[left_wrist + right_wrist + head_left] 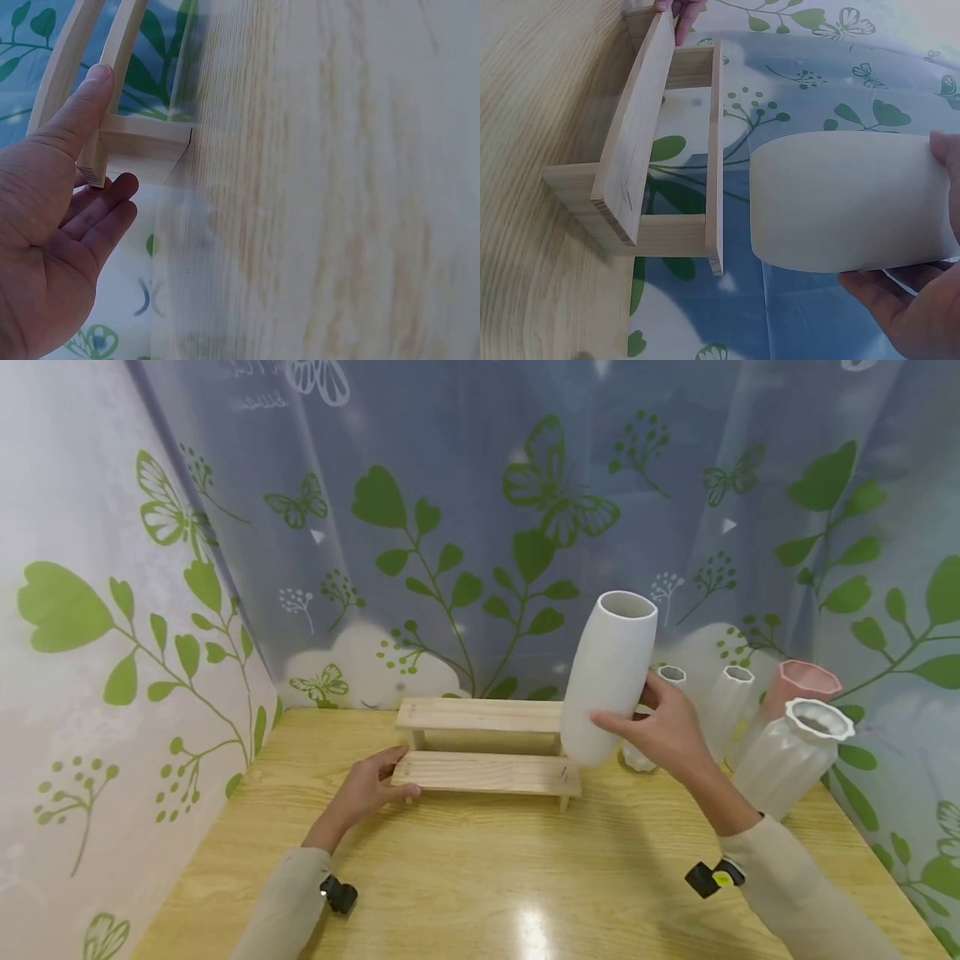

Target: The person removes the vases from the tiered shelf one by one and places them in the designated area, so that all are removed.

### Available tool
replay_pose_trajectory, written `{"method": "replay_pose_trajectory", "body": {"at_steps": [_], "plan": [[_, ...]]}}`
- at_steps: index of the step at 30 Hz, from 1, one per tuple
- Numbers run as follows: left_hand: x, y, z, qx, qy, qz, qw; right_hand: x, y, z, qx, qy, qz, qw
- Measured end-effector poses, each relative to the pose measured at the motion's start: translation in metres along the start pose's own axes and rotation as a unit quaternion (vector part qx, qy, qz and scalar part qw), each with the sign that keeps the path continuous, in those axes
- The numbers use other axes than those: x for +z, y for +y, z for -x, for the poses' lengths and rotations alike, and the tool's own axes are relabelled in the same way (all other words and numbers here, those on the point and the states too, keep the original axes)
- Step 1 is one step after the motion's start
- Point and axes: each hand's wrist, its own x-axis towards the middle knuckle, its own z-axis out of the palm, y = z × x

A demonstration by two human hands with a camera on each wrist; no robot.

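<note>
A smooth white vase, tall and rounded, is in my right hand, thumb on the near side and fingers behind. It tilts slightly, its mouth up, and overlaps the right end of a two-tier wooden stand in the head view. From the right wrist, the vase's base faces the stand with a gap between them. My left hand grips the left end of the stand's lower step. The left wrist view has the thumb along the board and the other fingers curled near its end.
On the right of the wooden table stand a ribbed white vase with a scalloped rim, a pink vase, a slim white vase and another small white one partly behind my hand. A patterned curtain encloses the table.
</note>
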Motion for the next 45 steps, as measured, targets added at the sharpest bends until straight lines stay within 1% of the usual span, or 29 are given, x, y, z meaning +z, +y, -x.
{"method": "replay_pose_trajectory", "body": {"at_steps": [3,8,13,16,21,29,39,45], "plan": [[0.0,0.0,0.0,-0.004,0.0,0.004,1.0,-0.005,0.002,0.006,0.006,0.004,-0.002,1.0],[0.0,0.0,0.0,-0.001,0.001,0.0,1.0,-0.012,0.01,0.016,0.013,0.014,0.012,0.9997],[-0.001,0.001,0.0,0.0,0.002,-0.001,1.0,-0.02,0.02,0.027,0.017,0.025,0.023,0.9993],[-0.001,0.001,-0.001,0.001,0.003,-0.01,0.9999,-0.025,0.026,0.033,0.021,0.03,0.025,0.999],[-0.002,0.002,-0.002,-0.004,0.005,-0.009,0.9999,-0.032,0.04,0.042,0.025,0.035,0.031,0.9986],[-0.002,0.003,-0.001,-0.008,0.002,-0.004,1.0,-0.038,0.06,0.053,0.039,0.044,0.044,0.9974],[-0.001,0.002,0.0,-0.005,-0.001,-0.006,1.0,-0.043,0.075,0.062,0.054,0.065,0.048,0.9953],[-0.001,0.002,0.0,-0.003,0.002,-0.009,0.9999,-0.044,0.085,0.068,0.065,0.071,0.047,0.9942]]}}
